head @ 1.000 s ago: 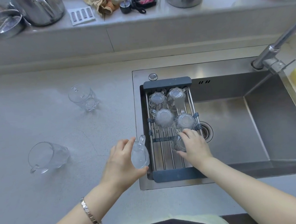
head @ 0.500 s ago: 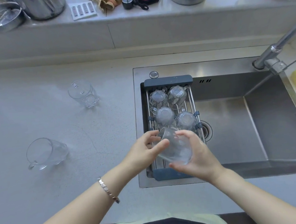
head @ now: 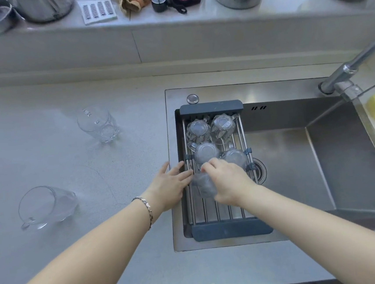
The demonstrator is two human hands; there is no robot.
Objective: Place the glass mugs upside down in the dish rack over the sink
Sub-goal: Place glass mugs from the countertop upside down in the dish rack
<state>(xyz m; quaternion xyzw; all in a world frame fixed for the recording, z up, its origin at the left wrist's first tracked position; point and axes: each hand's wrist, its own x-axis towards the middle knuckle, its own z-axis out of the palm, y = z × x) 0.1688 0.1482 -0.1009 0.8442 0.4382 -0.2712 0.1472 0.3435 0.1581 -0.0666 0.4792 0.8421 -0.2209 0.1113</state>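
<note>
Reaching over the dish rack (head: pixel 231 228), the right hand (head: pixel 228 184) lay on top of a glass mug (head: pixel 203 185), its fingers (head: pixel 209 164) curled down over the mug's far side and its palm covering the right part of the glass. The mug showed only as a blurred clear shape under and to the left of that hand, down on the rack's bars in the near half; which way up it sat could not be made out, nor whether the hand was gripping it or only resting on it. The left hand (head: pixel 170 184) was spread flat with its fingers loosely apart, holding nothing, its fingertips (head: pixel 186 175) at the rack's left rail just beside the mug's left side.

Four mugs stood upside down in the far half of the rack, in two rows: far-left mug (head: pixel 198 130), far-right mug (head: pixel 223 125), middle-left mug (head: pixel 206 152) and middle-right mug (head: pixel 235 158), this last one just beyond the right hand's knuckles. The rack spanned the left end of the sink (head: pixel 322 170).

On the counter (head: pixel 44 144), well to the left, an upright mug (head: pixel 98 124) stood at the far side, and a tipped mug (head: pixel 47 206) lay on its side nearer, its mouth facing left. A bracelet (head: pixel 146 208) circled the left wrist.
</note>
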